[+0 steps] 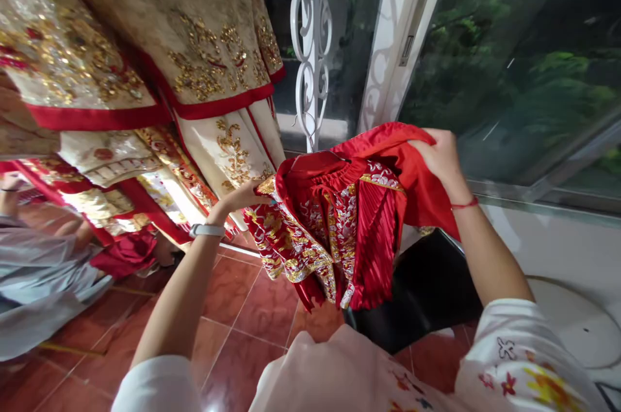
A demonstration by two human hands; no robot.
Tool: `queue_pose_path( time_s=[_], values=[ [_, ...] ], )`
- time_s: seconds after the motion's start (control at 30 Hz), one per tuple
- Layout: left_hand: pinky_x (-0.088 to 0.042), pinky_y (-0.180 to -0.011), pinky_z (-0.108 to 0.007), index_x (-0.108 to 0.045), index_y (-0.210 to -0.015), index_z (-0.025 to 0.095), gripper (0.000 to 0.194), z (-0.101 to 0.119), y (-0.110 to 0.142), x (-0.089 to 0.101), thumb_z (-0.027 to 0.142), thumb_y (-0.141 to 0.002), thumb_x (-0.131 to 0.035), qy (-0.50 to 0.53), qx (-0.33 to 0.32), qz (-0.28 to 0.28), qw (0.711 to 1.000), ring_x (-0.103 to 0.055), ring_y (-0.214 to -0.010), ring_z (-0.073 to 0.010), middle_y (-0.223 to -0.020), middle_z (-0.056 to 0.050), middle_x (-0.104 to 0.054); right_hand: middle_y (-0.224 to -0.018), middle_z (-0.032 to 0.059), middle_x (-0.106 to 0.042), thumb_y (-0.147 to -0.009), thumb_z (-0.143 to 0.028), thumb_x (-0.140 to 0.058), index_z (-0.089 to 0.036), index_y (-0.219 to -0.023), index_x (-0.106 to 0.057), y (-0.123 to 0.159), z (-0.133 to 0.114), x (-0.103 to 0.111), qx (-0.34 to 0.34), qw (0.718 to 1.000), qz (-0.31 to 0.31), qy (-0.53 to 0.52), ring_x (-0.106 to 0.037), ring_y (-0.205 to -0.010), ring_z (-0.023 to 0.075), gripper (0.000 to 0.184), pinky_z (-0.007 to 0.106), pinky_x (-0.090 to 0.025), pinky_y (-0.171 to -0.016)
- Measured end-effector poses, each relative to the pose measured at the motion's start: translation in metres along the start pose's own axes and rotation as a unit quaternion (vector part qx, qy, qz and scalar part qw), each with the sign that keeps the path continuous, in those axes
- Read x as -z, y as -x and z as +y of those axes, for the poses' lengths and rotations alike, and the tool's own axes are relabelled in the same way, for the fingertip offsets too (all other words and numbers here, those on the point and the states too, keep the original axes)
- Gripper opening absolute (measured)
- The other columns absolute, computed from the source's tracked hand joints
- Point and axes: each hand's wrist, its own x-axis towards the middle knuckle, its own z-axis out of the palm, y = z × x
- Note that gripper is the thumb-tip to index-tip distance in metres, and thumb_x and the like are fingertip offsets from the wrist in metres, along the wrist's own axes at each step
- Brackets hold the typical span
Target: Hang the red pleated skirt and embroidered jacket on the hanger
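Note:
A red embroidered costume (315, 240) hangs in front of me, with gold and silver patterns and a pleated red panel on its right side. A thin hanger hook (306, 124) rises above its neckline. My left hand (246, 195) is closed on the left shoulder edge; its fingertips are partly hidden by the fabric. On the other side, my right hand (436, 153) pinches a plain red cloth part (417, 189) of the costume and spreads it up and outward. That part drapes below my right wrist.
Cream robes with gold sequins and red hems (218, 98) hang at the left. A black chair seat (427, 289) stands behind the costume. White scrollwork metal (310, 43) and glass doors (509, 75) are ahead. Another person (43, 257) sits low at the far left, on red tiles.

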Motion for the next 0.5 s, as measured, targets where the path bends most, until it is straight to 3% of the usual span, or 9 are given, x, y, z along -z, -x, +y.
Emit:
queue_pose_path(
  time_s=[0.07, 0.13, 0.2, 0.27, 0.37, 0.43, 0.5],
  values=[
    [-0.053, -0.07, -0.032, -0.072, -0.093, 0.017, 0.053, 0.001, 0.009, -0.001, 0.059, -0.061, -0.074, 0.022, -0.02, -0.019, 0.999, -0.063, -0.075, -0.0229, -0.078, -0.005, -0.072, -0.07, 0.0035, -0.064, -0.087, -0.034, -0.062, -0.017, -0.083, -0.073, 0.031, -0.027, 0.013, 0.043, 0.996, -0.021, 0.078, -0.061, -0.07, 0.0208, 0.021, 0.031, -0.047, -0.066],
    [-0.054, -0.077, -0.034, -0.071, -0.103, 0.015, 0.063, 0.002, 0.02, -0.003, 0.063, -0.062, -0.072, 0.039, -0.042, -0.003, 0.998, -0.065, -0.086, -0.0262, -0.089, -0.008, -0.073, -0.088, 0.0081, -0.07, -0.089, -0.03, -0.057, -0.02, -0.1, -0.075, 0.078, -0.04, 0.01, 0.061, 0.987, -0.057, 0.135, -0.065, -0.078, 0.0234, 0.023, 0.034, -0.051, -0.071],
    [-0.054, -0.079, -0.035, -0.068, -0.112, 0.013, 0.07, 0.004, 0.028, -0.006, 0.065, -0.065, -0.072, 0.037, -0.049, 0.026, 0.998, -0.065, -0.091, -0.0275, -0.097, -0.01, -0.073, -0.105, 0.0124, -0.07, -0.091, -0.028, -0.053, -0.021, -0.115, -0.071, 0.124, -0.039, -0.011, 0.055, 0.98, -0.095, 0.166, -0.068, -0.088, 0.0268, 0.031, 0.038, -0.054, -0.078],
    [-0.052, -0.076, -0.033, -0.066, -0.117, 0.012, 0.073, 0.007, 0.033, -0.01, 0.066, -0.069, -0.068, 0.006, -0.028, 0.073, 0.997, -0.065, -0.086, -0.0263, -0.093, -0.009, -0.073, -0.107, 0.0139, -0.071, -0.092, -0.025, -0.049, -0.02, -0.126, -0.066, 0.154, -0.034, -0.043, 0.022, 0.976, -0.125, 0.177, -0.069, -0.091, 0.0287, 0.039, 0.04, -0.055, -0.081],
    [-0.049, -0.071, -0.03, -0.066, -0.119, 0.012, 0.069, 0.014, 0.039, -0.018, 0.066, -0.076, -0.064, -0.064, 0.024, 0.148, 0.987, -0.064, -0.079, -0.0242, -0.084, -0.007, -0.071, -0.088, 0.0138, -0.074, -0.093, -0.022, -0.045, -0.014, -0.138, -0.059, 0.163, -0.034, -0.084, -0.051, 0.971, -0.135, 0.192, -0.069, -0.077, 0.0294, 0.048, 0.039, -0.055, -0.073],
    [-0.048, -0.071, -0.031, -0.066, -0.12, 0.013, 0.065, 0.021, 0.045, -0.024, 0.063, -0.079, -0.063, -0.092, 0.047, 0.191, 0.976, -0.066, -0.082, -0.026, -0.088, -0.009, -0.072, -0.082, 0.0144, -0.074, -0.094, -0.023, -0.043, -0.012, -0.143, -0.055, 0.156, -0.042, -0.095, -0.063, 0.972, -0.109, 0.197, -0.068, -0.069, 0.0291, 0.051, 0.038, -0.053, -0.069],
    [-0.049, -0.075, -0.033, -0.065, -0.121, 0.015, 0.06, 0.027, 0.052, -0.03, 0.059, -0.08, -0.064, -0.109, 0.053, 0.233, 0.965, -0.067, -0.09, -0.0294, -0.099, -0.012, -0.072, -0.089, 0.0158, -0.076, -0.095, -0.025, -0.042, -0.015, -0.147, -0.052, 0.154, -0.052, -0.099, -0.047, 0.98, -0.063, 0.183, -0.068, -0.067, 0.0276, 0.053, 0.038, -0.053, -0.069]
  ],
)
